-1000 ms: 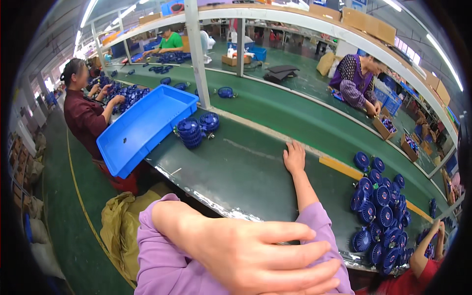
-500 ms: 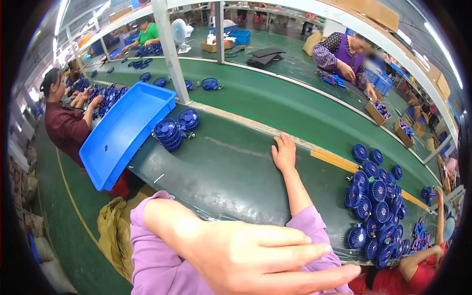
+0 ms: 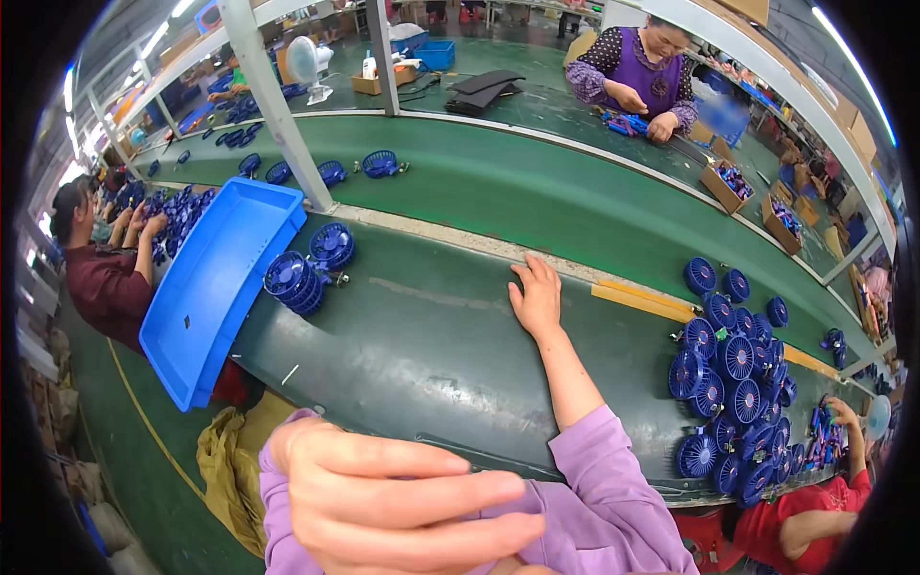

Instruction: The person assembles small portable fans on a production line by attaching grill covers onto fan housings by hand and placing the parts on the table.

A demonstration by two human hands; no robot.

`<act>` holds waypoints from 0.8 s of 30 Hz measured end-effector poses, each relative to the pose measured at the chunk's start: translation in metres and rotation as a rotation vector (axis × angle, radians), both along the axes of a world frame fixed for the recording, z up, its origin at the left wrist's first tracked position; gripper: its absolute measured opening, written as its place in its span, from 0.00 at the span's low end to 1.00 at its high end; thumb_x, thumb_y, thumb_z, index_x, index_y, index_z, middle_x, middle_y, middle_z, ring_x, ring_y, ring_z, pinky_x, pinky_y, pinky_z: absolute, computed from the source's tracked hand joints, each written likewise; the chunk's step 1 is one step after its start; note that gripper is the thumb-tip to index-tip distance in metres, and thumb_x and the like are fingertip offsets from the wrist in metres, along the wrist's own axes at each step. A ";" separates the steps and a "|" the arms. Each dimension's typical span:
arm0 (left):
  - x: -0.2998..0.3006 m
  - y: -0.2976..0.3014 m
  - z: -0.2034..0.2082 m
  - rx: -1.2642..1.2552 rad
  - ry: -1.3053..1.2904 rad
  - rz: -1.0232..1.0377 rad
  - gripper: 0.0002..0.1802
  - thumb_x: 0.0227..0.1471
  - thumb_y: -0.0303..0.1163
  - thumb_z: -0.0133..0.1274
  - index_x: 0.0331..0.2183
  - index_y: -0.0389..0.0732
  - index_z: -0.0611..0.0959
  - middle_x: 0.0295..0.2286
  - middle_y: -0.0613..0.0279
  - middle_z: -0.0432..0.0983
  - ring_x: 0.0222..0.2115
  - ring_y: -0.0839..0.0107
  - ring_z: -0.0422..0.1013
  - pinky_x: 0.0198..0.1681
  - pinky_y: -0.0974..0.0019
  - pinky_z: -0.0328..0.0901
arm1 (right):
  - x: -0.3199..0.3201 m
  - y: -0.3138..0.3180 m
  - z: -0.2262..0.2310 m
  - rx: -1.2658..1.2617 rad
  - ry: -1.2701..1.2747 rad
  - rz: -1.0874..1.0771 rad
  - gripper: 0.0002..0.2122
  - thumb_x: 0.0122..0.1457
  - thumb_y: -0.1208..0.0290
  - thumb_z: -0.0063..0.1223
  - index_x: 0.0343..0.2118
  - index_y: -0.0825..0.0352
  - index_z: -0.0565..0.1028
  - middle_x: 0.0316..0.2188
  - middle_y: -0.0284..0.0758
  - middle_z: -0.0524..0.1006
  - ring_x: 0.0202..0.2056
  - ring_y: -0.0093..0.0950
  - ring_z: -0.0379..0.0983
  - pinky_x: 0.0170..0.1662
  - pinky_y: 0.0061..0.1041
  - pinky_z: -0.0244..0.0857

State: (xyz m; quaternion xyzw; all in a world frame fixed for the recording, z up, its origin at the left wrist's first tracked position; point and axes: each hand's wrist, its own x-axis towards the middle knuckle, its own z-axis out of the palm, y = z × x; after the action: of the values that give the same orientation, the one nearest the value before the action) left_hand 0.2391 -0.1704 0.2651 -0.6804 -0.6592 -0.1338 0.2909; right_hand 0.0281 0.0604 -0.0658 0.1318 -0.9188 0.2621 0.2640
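Observation:
My left hand (image 3: 398,503) is raised close in front of me at the lower middle, its fingers stretched out and slightly apart, with nothing seen in them. Flat on the far part of the dark green worktop (image 3: 431,364) lies my right hand (image 3: 537,295), fingers extended, near the pale ledge by the conveyor. To its right spreads a heap of dark blue round fan heads (image 3: 739,356), several of them overlapping. A small stack of the same fan heads (image 3: 294,279) stands on the left of the worktop, with another fan head (image 3: 333,246) beside it.
A blue plastic tray (image 3: 213,287) sits tilted at the worktop's left end. A green conveyor belt (image 3: 460,182) runs behind, carrying several fan heads. Metal posts (image 3: 273,105) rise at the ledge. Co-workers sit left, across the belt and at right, where one person's hand touches small coloured parts.
My left hand has drawn back to the left and its fingers have curled a little. My right hand stays on the worktop. The view has shifted slightly.

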 end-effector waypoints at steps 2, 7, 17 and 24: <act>-0.015 0.003 -0.020 0.210 -0.051 -0.105 0.11 0.52 0.29 0.54 0.40 0.44 0.83 0.37 0.58 0.81 0.36 0.67 0.79 0.38 0.67 0.72 | 0.000 0.012 -0.005 0.007 -0.021 -0.034 0.16 0.53 0.69 0.58 0.46 0.62 0.77 0.56 0.42 0.69 0.60 0.42 0.59 0.63 0.42 0.50; -0.021 0.019 -0.048 0.418 -0.466 -0.306 0.18 0.54 0.30 0.55 0.48 0.55 0.79 0.36 0.57 0.81 0.31 0.63 0.77 0.31 0.66 0.73 | 0.003 0.009 -0.003 -0.012 -0.041 -0.018 0.17 0.52 0.70 0.58 0.46 0.62 0.77 0.56 0.42 0.69 0.60 0.42 0.59 0.63 0.41 0.50; -0.054 0.043 -0.055 0.361 -0.788 -0.723 0.18 0.52 0.26 0.57 0.46 0.53 0.78 0.27 0.52 0.79 0.21 0.66 0.75 0.24 0.70 0.69 | 0.003 0.010 0.001 -0.029 -0.040 -0.027 0.17 0.50 0.70 0.60 0.45 0.63 0.77 0.56 0.43 0.69 0.60 0.42 0.59 0.64 0.43 0.49; -0.058 0.047 -0.053 0.319 -1.002 -0.927 0.14 0.54 0.27 0.57 0.44 0.47 0.81 0.25 0.55 0.78 0.20 0.67 0.74 0.19 0.71 0.61 | 0.001 0.010 -0.001 -0.020 -0.051 -0.012 0.17 0.50 0.71 0.60 0.46 0.62 0.77 0.57 0.42 0.67 0.61 0.42 0.58 0.64 0.42 0.49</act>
State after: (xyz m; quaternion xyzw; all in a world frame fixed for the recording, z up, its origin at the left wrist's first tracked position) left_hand 0.1807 -0.1231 0.2126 -0.6968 -0.3281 -0.6366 -0.0385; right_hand 0.0294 0.0706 -0.0667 0.1169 -0.9233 0.2729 0.2435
